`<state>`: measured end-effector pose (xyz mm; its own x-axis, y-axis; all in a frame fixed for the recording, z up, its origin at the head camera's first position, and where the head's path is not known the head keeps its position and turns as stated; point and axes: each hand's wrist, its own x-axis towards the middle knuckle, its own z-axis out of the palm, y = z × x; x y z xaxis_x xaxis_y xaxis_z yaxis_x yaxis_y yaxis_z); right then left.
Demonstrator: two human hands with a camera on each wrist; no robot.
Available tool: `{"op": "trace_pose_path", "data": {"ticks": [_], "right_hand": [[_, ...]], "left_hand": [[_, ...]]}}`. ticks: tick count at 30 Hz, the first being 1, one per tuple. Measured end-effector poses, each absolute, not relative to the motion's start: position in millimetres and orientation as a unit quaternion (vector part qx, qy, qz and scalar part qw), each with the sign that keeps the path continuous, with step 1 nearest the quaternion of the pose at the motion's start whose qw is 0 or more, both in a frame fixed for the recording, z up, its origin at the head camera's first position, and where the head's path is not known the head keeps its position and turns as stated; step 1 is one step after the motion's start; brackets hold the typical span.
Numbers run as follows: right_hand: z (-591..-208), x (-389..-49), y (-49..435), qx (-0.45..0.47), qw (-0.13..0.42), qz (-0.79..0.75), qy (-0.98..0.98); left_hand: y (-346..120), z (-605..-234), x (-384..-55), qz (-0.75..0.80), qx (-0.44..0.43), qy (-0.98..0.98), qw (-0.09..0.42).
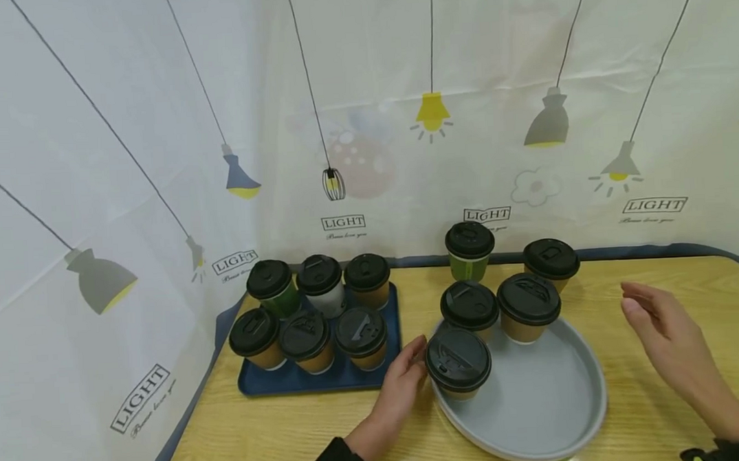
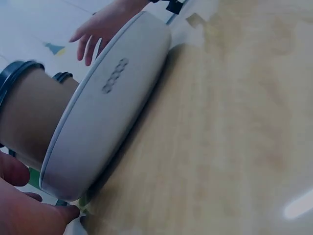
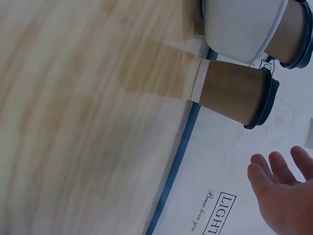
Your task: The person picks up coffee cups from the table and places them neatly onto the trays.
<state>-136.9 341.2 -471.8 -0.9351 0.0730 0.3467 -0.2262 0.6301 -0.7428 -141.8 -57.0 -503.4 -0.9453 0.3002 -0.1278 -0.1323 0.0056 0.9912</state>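
My left hand (image 1: pixel 401 387) is beside a brown paper coffee cup (image 1: pixel 458 364) with a black lid, at the left edge of a round grey tray (image 1: pixel 538 409). In the left wrist view, its thumb (image 2: pixel 13 169) is next to the cup and its fingertips are by the tray's rim. Two more lidded cups stand on the tray's back part, a left one (image 1: pixel 470 308) and a right one (image 1: pixel 530 308). My right hand (image 1: pixel 674 344) hovers right of the tray, fingers loosely bent, holding nothing. Nearest to it on the table is a brown cup (image 3: pixel 230 90).
Left of the round tray, a blue rectangular tray (image 1: pixel 308 384) bears several lidded cups in two rows. A green lidded cup (image 1: pixel 469 253) stands behind the round tray, near the table's back edge. A printed curtain (image 1: pixel 392 188) hangs behind the wooden table (image 1: pixel 279 434).
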Motion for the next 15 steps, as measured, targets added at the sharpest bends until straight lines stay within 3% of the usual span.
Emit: {"op": "trace_pose_path", "data": {"ticks": [7,15], "right_hand": [[-467,-160,331,0.055,0.109,0.433,-0.893],[-465,-197,330,0.074,0.099,0.435,-0.892]], "left_hand": [[-57,-507,-168,0.706,0.054,0.688,0.16],[-59,-506,-169,0.688,0.094,0.697,0.179]]}}
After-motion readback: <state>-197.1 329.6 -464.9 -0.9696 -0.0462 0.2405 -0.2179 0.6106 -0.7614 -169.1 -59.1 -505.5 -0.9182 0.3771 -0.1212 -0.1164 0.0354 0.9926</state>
